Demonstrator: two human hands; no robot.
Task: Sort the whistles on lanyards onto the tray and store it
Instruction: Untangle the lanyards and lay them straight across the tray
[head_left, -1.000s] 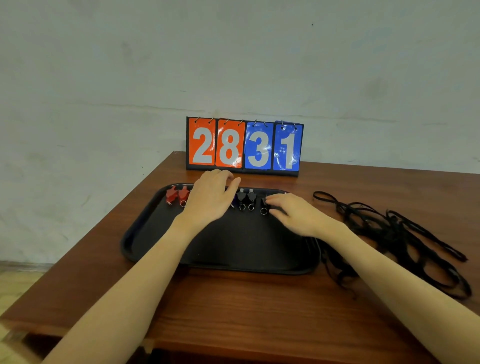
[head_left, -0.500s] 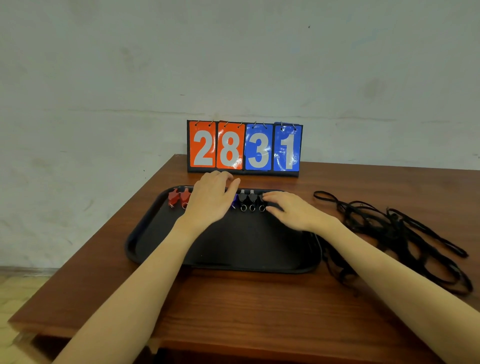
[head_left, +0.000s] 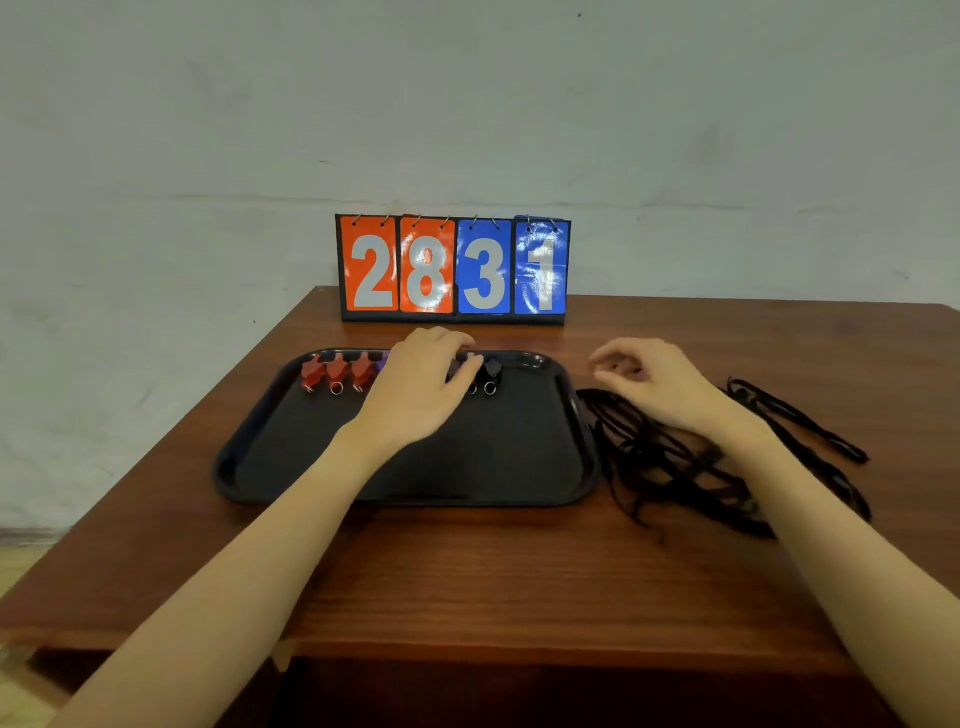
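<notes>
A black tray (head_left: 415, 478) lies on the wooden table. Along its far edge stands a row of whistles: three red whistles (head_left: 336, 370) at the left, a purple whistle (head_left: 382, 361) partly hidden, and black whistles (head_left: 489, 370) at the right. My left hand (head_left: 423, 382) rests palm down over the middle of the row, covering some whistles; whether it grips one I cannot tell. My right hand (head_left: 649, 382) hovers to the right of the tray above the black lanyards (head_left: 670, 457), fingers loosely curled and apart, holding nothing.
A flip scoreboard (head_left: 454, 267) reading 2831 stands at the table's back edge against the wall. The pile of loose lanyards spreads across the table to the right of the tray. The table's left edge (head_left: 156, 447) runs close to the tray.
My right hand has left the black whistles on the tray and moved right, off the tray, over the lanyards. My left hand stays over the row of whistles.
</notes>
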